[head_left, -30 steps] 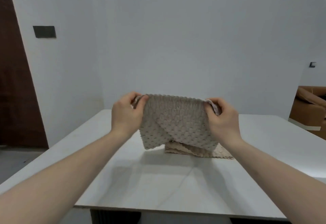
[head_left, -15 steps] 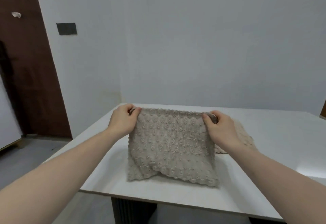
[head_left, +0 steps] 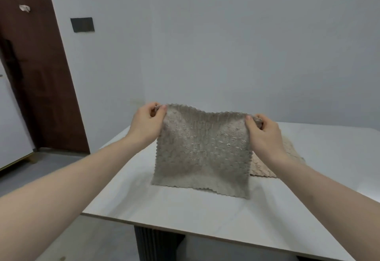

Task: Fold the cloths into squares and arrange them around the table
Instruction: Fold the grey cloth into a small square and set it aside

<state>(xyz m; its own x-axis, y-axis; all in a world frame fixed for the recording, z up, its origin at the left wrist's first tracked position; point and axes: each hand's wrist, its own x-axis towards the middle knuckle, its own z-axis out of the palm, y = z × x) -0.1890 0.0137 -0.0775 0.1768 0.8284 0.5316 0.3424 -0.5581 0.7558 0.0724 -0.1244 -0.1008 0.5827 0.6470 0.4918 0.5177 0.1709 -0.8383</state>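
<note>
- Left hand (head_left: 147, 126): raised out in front, thumb and curled fingers pinching the top left corner of the grey cloth (head_left: 202, 155).
- Right hand (head_left: 265, 135): level with it (slightly lower), same pinch grip on the top right corner.
- Both forearms bare, reaching forward.

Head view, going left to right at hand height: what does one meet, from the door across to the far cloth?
Brown door → left hand → grey cloth held up → right hand → beige cloth lying on the table.
</note>
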